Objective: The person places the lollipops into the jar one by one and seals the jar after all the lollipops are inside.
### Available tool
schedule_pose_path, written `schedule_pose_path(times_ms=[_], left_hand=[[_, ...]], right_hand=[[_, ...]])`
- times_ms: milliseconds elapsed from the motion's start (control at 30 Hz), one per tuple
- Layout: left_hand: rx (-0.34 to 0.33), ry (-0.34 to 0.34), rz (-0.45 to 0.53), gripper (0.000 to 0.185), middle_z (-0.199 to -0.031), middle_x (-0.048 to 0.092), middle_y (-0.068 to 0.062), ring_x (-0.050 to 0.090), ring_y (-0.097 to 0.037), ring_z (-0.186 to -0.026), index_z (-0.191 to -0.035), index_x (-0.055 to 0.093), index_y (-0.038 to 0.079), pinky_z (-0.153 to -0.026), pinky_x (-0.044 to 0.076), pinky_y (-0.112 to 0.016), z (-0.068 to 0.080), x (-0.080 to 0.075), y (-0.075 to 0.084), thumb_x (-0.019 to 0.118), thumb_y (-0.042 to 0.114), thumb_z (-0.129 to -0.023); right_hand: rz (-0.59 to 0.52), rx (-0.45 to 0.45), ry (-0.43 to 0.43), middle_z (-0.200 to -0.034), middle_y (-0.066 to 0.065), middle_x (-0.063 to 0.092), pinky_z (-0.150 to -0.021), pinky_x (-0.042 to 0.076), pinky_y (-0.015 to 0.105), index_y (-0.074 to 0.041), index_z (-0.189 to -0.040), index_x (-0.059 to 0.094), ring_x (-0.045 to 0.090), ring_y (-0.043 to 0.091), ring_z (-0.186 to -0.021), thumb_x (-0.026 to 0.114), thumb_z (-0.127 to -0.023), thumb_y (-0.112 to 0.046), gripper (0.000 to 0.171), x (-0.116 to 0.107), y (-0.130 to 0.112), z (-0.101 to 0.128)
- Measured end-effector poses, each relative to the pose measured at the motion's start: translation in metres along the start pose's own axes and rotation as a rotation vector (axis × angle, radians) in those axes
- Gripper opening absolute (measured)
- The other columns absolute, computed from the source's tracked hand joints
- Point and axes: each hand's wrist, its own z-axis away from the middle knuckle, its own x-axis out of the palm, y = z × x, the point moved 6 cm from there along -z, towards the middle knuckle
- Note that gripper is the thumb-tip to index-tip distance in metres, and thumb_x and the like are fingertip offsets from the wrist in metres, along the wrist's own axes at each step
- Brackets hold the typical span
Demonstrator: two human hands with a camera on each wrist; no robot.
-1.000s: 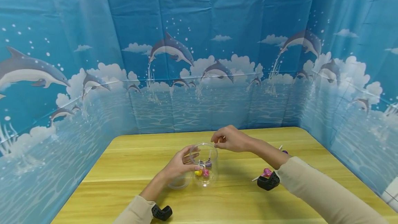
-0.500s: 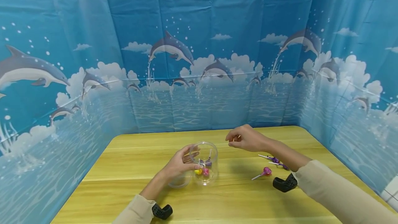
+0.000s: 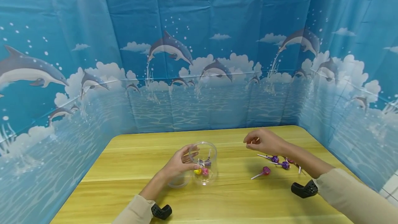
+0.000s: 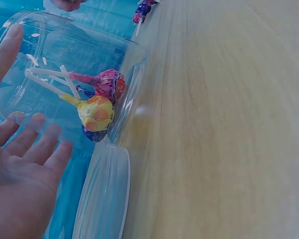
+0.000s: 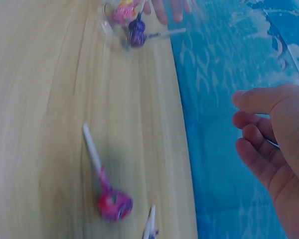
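A clear plastic jar (image 3: 212,174) stands mouth up on the table, with several wrapped lollipops inside, among them a yellow lollipop (image 4: 97,113) and a pink lollipop (image 4: 109,84). My left hand (image 3: 178,164) holds the jar's left side, thumb in front and fingers behind. Under that hand lies a clear round lid (image 3: 179,184). My right hand (image 3: 266,142) is in the air right of the jar, fingers loosely curled, nothing in them. Below it several lollipops lie on the table: a pink lollipop (image 3: 265,170), a purple lollipop (image 3: 285,165) and others, partly behind the forearm.
The yellow wood-grain table (image 3: 124,168) has rounded far corners. A blue dolphin-print curtain (image 3: 199,106) surrounds its back and sides. Black wrist devices sit on both wrists, the left one (image 3: 162,212) close above the table.
My right hand has moved right, away from the jar's mouth and toward the loose lollipops, uncovering more of them. The left hand and the jar have stayed in place.
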Motion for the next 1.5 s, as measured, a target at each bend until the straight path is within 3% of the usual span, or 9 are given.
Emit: schedule_pose_path(times_ms=[500,1067,1233,1500], left_hand=[[-0.015,0.006,0.008,0.076,-0.161,0.032,-0.027,0.035,-0.039,-0.148,-0.161,0.030,0.004,-0.113,0.042,-0.045,0.001,-0.002,-0.002,0.072,0.007,-0.099],[-0.019,0.004,0.014,0.077,-0.161,0.032,-0.027,0.035,-0.038,-0.148,-0.162,0.029,0.003,-0.114,0.040,-0.044,0.000,0.000,-0.001,0.073,0.008,-0.098],[-0.017,0.012,0.018,0.075,-0.161,0.033,-0.026,0.035,-0.038,-0.148,-0.161,0.030,0.004,-0.114,0.040,-0.044,0.001,0.000,0.000,0.072,0.006,-0.099],[-0.023,0.008,0.021,0.078,-0.161,0.030,-0.028,0.035,-0.038,-0.148,-0.161,0.029,0.002,-0.114,0.041,-0.044,0.000,0.002,0.000,0.074,0.010,-0.098]], right_hand=[[0.064,0.072,0.062,-0.094,-0.005,0.073,-0.071,0.059,0.030,-0.006,-0.108,0.077,0.068,0.010,-0.081,0.073,-0.098,-0.012,0.012,-0.015,0.033,0.042],[0.158,0.104,0.211,-0.091,-0.008,0.070,-0.066,0.057,0.029,-0.006,-0.102,0.078,0.062,0.002,-0.075,0.075,-0.094,-0.004,0.009,-0.036,0.075,0.107],[0.179,0.140,0.215,-0.093,-0.007,0.072,-0.066,0.057,0.028,-0.004,-0.103,0.078,0.064,0.003,-0.077,0.076,-0.093,-0.004,0.010,-0.037,0.084,0.121],[0.192,0.236,0.149,-0.089,-0.009,0.071,-0.065,0.056,0.029,-0.005,-0.102,0.078,0.064,0.004,-0.075,0.077,-0.095,-0.010,0.009,-0.030,0.105,0.145]])
